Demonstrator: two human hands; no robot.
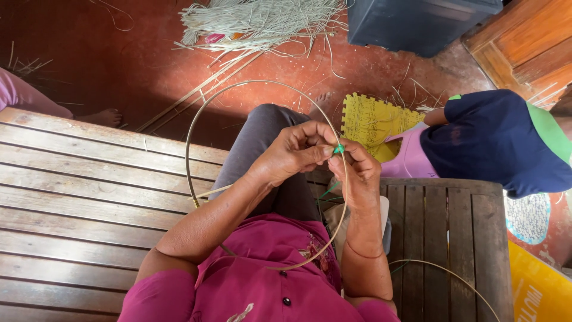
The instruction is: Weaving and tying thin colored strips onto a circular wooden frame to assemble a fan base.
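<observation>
Red floor (pixel 119 65) strewn with cane strips (pixel 262 21); slatted wooden bench (pixel 77 203); dark plastic bin (pixel 417 24); wooden door (pixel 524 42).

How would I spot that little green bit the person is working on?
Start at the slatted wooden bench and follow the thin cane hoop up over the knee to where both hands meet. There, pinched between the left hand and right hand, sits the green strip. It is the only bright green piece on the pale hoop.
</observation>
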